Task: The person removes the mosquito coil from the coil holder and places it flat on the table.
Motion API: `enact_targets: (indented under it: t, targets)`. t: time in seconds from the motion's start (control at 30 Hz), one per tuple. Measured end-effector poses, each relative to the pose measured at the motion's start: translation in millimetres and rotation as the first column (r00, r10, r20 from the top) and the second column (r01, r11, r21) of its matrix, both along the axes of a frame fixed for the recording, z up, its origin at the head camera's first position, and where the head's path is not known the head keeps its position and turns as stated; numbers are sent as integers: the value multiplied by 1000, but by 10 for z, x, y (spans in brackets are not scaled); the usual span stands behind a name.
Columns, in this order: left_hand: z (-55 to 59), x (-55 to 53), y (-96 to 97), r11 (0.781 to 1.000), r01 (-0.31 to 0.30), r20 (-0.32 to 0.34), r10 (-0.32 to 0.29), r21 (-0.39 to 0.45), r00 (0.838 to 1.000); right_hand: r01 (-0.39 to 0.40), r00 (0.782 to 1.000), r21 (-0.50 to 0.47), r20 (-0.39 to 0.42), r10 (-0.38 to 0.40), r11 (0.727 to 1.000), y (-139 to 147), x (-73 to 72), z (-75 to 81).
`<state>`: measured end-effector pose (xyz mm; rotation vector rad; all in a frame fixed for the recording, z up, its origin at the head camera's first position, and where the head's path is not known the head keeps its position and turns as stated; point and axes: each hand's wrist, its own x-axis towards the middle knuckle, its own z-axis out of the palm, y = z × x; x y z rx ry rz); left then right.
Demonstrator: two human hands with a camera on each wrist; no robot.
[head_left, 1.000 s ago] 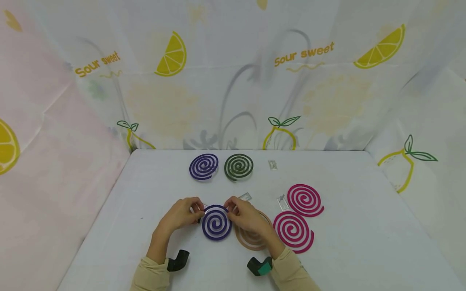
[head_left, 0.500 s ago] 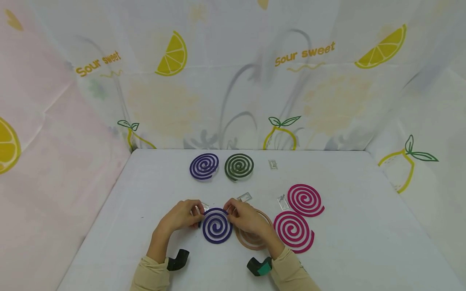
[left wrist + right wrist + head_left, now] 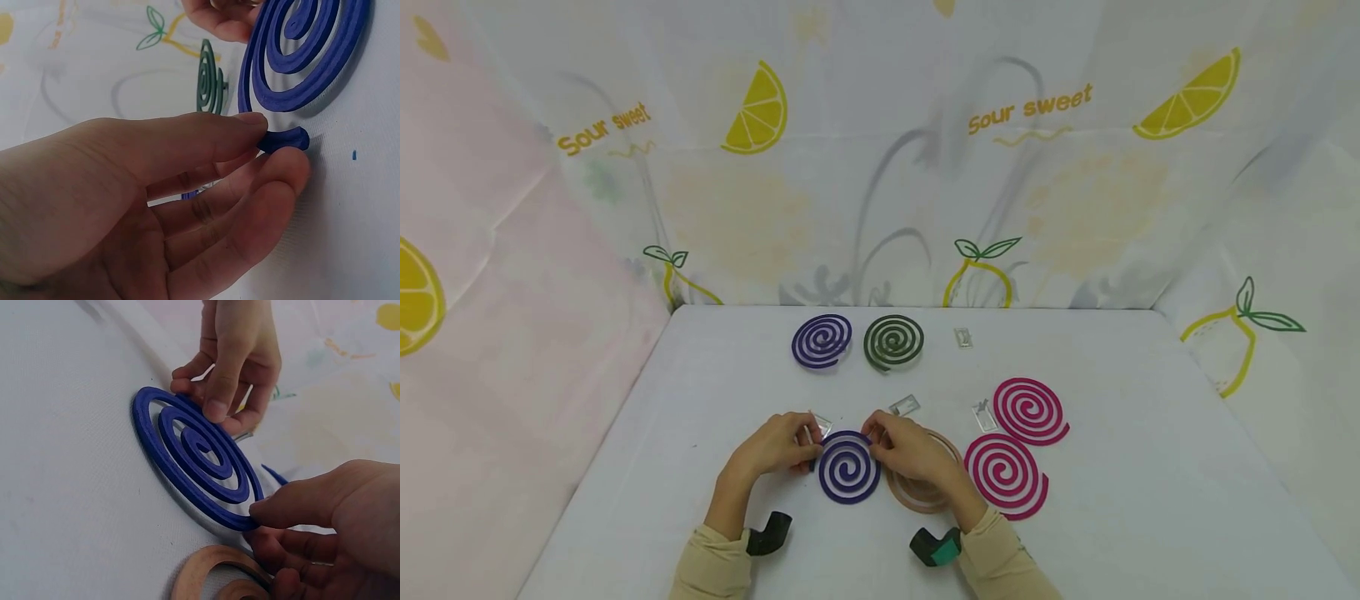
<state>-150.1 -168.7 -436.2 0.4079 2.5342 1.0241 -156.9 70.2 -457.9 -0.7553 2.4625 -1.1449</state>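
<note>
A blue-purple mosquito coil (image 3: 848, 468) is held between both hands, slightly tilted close over the white tabletop. My left hand (image 3: 782, 442) pinches its outer tail end (image 3: 286, 139) between thumb and fingers. On the opposite side, my right hand (image 3: 910, 450) grips the rim, with the thumb on top and fingers beneath. Partly hidden under the right hand and forearm lies a tan coil (image 3: 194, 575). A small flat metal coil stand (image 3: 823, 426) shows just beyond the left fingers, and another metal stand (image 3: 905, 406) lies behind the right hand.
Toward the back sit a second purple coil (image 3: 822, 341), a dark green coil (image 3: 893, 342) and a small metal stand (image 3: 963, 337). Right of my hands lie two pink coils (image 3: 1028, 412), almost touching, with a metal stand (image 3: 984, 416) beside them. A lemon-print cloth (image 3: 865, 167) surrounds the table.
Both hands have brought the blue-purple coil slightly toward me, then held it nearly still. More of the metal stand beyond the left fingers now shows.
</note>
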Motion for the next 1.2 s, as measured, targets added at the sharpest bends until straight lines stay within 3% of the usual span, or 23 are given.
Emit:
enact_targets:
  t: [0.53, 1.2]
  targets:
    - [6, 14, 69, 999, 12, 12, -11, -39, 1000, -15, 1000, 1, 5, 15, 1000, 30, -6, 6]
    - [-13, 32, 97, 1000, 11, 38, -10, -28, 999, -33, 999, 10, -12, 33, 999, 24, 12, -14]
